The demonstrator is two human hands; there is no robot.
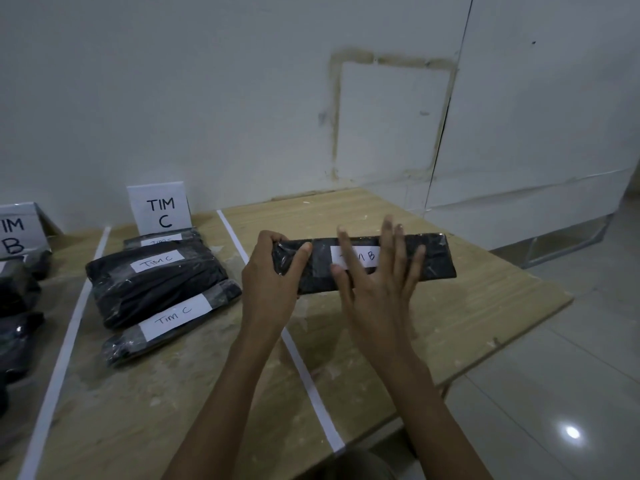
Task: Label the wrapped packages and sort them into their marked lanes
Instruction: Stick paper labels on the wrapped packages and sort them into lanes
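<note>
Pale wall [207, 98] is seen at twelve o'clock, behind a wooden surface [467, 306] that is divided into lanes by two white tape strips. The nearer strip [301, 358] runs from about eleven o'clock toward six, and the farther strip [65, 348] lies at nine o'clock.

A black wrapped package [433, 258] is found in the lane at three o'clock of the nearer strip, with its long side laid across the view from nine to three o'clock. Whether it rests on the wood or is raised just off it cannot be told. A white label [369, 256] marked TIM B is seen on its top face.

The nine o'clock end of the package is gripped by the left hand [273, 275], with the thumb laid over the top and the fingers wrapped round that end. The right hand [377, 282] is spread flat, fingers straight and apart, and is pressed on the label, part of which is covered by it.

Between the two strips, at nine o'clock of the hands, three TIM C packages [156, 282] are laid close together, each black and bearing a white slip. A TIM C sign [160, 211] is stood behind them at eleven o'clock. At far nine o'clock a TIM B sign [14, 233] is cut by the frame edge, with more dark packages [17, 289] below it. Tiled floor [554, 393] is visible at four o'clock.
</note>
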